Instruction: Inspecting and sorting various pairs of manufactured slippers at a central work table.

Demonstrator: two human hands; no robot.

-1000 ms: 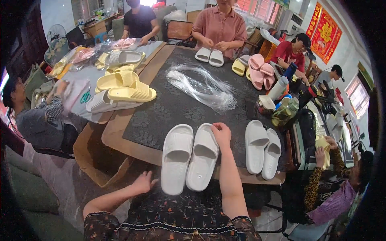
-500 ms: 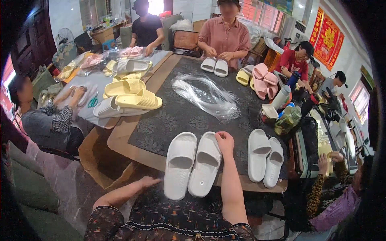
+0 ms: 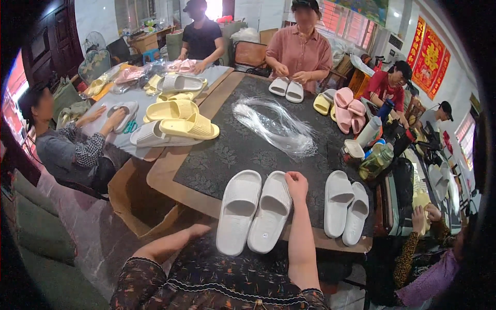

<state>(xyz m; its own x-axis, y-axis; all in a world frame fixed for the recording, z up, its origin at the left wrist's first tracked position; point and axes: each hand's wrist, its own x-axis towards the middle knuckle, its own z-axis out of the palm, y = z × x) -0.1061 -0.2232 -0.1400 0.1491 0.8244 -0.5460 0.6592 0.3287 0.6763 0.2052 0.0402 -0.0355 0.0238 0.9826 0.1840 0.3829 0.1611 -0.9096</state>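
Two white slides lie side by side at the near table edge, toes away from me: a left slide and a right slide. My right hand is at the outer toe edge of the right slide, fingers pinched together. Whatever is between those fingertips is too small to make out. My left hand is low beside the left slide's heel, apart from it, its fingers blurred. Farther off lies a loose bundle of clear plastic strands. Another white pair rests to my right.
Yellow and white slides are piled at the left. Pink slides, bottles and a jar stand at the right. An open cardboard box sits below the table's left edge. Several people work around, one opposite handling white slides.
The whole view has shifted slightly, so things appear farther right. My right hand stays by the right slide's toe. The person at left has brought a slide down onto the table.
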